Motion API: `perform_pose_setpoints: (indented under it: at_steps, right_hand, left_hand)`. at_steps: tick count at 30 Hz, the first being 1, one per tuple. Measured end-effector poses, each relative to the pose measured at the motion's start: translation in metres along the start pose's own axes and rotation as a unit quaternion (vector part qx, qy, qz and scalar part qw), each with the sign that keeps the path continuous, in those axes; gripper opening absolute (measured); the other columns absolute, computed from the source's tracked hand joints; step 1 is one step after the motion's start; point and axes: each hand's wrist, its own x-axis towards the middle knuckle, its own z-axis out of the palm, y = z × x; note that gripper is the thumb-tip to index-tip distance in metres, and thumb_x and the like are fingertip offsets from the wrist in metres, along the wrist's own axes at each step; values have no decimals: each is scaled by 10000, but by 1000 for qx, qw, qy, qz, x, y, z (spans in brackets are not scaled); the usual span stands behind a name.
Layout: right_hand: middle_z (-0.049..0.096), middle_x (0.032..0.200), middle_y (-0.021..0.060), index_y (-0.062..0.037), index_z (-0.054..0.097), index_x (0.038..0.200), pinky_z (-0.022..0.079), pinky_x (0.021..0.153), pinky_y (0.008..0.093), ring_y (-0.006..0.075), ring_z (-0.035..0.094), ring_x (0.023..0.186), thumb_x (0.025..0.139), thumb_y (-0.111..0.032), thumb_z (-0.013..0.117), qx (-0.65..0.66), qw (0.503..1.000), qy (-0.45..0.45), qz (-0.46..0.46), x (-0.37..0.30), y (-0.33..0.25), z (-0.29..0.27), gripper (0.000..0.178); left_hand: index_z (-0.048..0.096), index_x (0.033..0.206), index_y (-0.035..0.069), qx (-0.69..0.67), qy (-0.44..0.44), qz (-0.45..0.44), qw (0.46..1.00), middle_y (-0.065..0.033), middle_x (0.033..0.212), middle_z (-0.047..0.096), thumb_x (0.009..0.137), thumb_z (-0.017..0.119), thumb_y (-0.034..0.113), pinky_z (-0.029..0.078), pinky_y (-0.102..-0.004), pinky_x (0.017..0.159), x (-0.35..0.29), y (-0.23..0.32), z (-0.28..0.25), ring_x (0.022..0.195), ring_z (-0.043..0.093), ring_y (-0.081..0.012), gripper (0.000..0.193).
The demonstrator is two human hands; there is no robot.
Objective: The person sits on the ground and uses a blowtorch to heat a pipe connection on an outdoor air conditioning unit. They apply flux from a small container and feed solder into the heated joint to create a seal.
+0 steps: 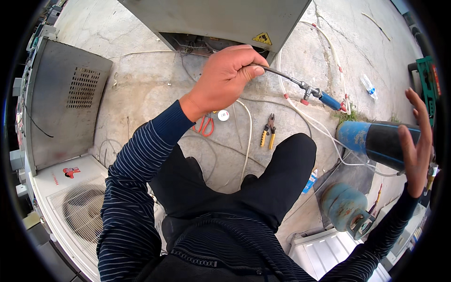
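Observation:
My left hand (224,77) pinches the thin metal neck of a gas torch (330,100) between thumb and fingers. The torch points away to the right, showing a valve with a red knob, a blue handle and pale hoses at its end. The tip is hidden by my hand. Raised at the far right, my right hand (416,148) has its fingers apart and holds nothing. It is in front of a blue and black gas cylinder (352,136) lying on its side. On the ground lie yellow-handled pliers (268,131), red-handled scissors (205,126) and a small white roll (223,115).
A grey metal cabinet (225,19) with a flame warning sign stands ahead. Left are another metal cabinet (61,122) and a white fan unit (75,202). A rusty blue-green gas bottle (343,204), a plastic bottle (369,87) and trailing hoses (324,127) lie on the right.

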Motion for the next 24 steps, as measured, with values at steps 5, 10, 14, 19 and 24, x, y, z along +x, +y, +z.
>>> perform_pose_setpoints:
  at_steps: [5,10,14,19,24]
  right_hand:
    - [718,988,158,12,641,1218,526,773,325,227,685,826,813,42,747,335,935,-62,-95,20,-143,175,420]
    - [665,781,169,-18,661,1124,509,617,382,331,646,644,875,-156,767,450,893,5,-12,0,-219,270,303]
    - [587,680,168,12,615,949,438,553,400,309,534,556,971,-275,673,452,871,-178,65,5,-235,291,294]
    - [473,618,11,-10,544,803,370,485,329,131,434,520,1017,-383,616,567,728,-337,188,7,-218,310,436]
    - [347,625,-69,-108,479,893,205,403,233,37,282,472,1008,-518,584,631,540,-491,263,9,-226,298,439]
  left_hand:
    - [679,985,5,14,-50,47,998,-58,815,586,944,667,114,425,-306,693,-9,-11,-25,757,526,-185,117]
    - [685,1053,14,-15,-6,-77,997,-41,926,660,959,662,128,467,-311,738,-51,-79,-28,802,558,-155,150]
    - [692,1068,29,-23,233,-323,917,-51,1018,699,943,677,137,511,-330,729,-122,-170,10,815,607,-157,166]
    - [688,990,14,184,-76,-416,887,-186,932,715,855,724,210,536,-440,741,-188,-258,66,859,689,-331,240]
    - [691,986,19,316,-201,-347,860,-214,939,703,828,714,224,547,-483,796,-200,-282,80,896,682,-388,260]
